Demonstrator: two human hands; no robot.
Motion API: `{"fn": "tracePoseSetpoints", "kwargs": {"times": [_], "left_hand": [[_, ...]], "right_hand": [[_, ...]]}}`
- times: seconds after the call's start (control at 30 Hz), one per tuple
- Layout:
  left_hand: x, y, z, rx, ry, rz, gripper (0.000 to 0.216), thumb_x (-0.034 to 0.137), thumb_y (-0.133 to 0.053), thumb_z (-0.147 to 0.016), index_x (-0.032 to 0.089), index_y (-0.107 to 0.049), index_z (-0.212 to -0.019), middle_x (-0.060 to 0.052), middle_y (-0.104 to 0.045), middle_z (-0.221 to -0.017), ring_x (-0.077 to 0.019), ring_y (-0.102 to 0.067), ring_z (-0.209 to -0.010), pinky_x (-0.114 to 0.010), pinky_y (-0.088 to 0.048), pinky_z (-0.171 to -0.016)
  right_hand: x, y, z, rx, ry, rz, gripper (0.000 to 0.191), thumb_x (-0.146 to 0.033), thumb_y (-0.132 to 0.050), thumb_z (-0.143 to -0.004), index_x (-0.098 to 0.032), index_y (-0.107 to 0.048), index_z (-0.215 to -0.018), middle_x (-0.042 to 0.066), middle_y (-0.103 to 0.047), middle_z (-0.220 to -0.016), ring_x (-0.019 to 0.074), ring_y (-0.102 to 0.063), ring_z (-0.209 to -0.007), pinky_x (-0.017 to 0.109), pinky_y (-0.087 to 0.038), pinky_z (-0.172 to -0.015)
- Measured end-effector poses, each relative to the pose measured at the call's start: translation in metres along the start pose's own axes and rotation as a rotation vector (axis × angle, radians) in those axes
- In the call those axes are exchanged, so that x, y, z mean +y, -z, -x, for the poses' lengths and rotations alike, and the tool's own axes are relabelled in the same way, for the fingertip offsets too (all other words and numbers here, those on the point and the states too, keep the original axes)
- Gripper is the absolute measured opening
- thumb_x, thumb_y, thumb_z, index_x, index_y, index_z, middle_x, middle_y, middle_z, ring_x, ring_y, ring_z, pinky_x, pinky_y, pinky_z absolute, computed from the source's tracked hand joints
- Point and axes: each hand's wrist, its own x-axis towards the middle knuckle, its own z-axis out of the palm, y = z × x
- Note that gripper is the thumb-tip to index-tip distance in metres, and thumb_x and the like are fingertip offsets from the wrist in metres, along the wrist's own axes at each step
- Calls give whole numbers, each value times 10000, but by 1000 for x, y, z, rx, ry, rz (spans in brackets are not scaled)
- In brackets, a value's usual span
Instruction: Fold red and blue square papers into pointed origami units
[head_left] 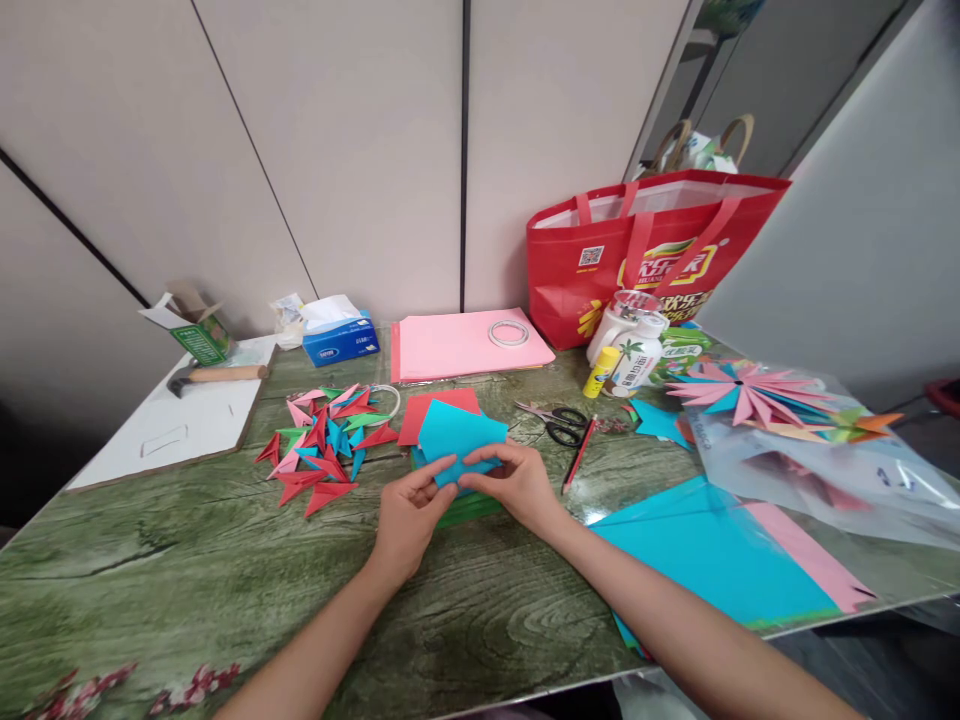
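Note:
My left hand (409, 510) and my right hand (514, 480) both pinch the near edge of a small blue paper square (461, 435), held just above a stack of red and green squares (439, 412) on the green table (187, 570). The fingers of both hands are closed on the paper. To the left lies a pile of folded paper points (326, 450) in red, pink, blue and green.
Scissors (559, 420) and a red pencil (579, 455) lie right of my hands. Behind are pink sheets (465, 345) with a tape roll (508, 332), a tissue box (341, 335), a hammer (214, 376), bottles (634, 350), a red bag (645, 250), a paper star (742, 392) and large blue sheets (712, 555).

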Motion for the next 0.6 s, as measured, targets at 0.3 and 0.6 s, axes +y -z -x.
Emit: {"fn": "tracePoseSetpoints", "kwargs": {"times": [0.3, 0.6], "left_hand": [[-3, 2, -2, 14, -27, 11, 382, 216, -720, -585, 152, -673, -959, -60, -716, -834, -183, -646, -743, -250, -509, -676], [0, 9, -9, 2, -17, 33, 398, 208, -723, -577, 135, -666, -964, -58, -712, -804, -174, -633, -728, -277, -498, -702]], "right_hand": [[1, -1, -1, -68, -70, -193, 229, -235, -708, -562, -196, -596, -758, 2, -592, -744, 115, -517, -550, 223, -443, -477], [-2, 7, -9, -125, -216, -550, 489, -263, -746, -524, -209, -507, -947, -51, -548, -607, 137, -573, -563, 306, -513, -569]]}}
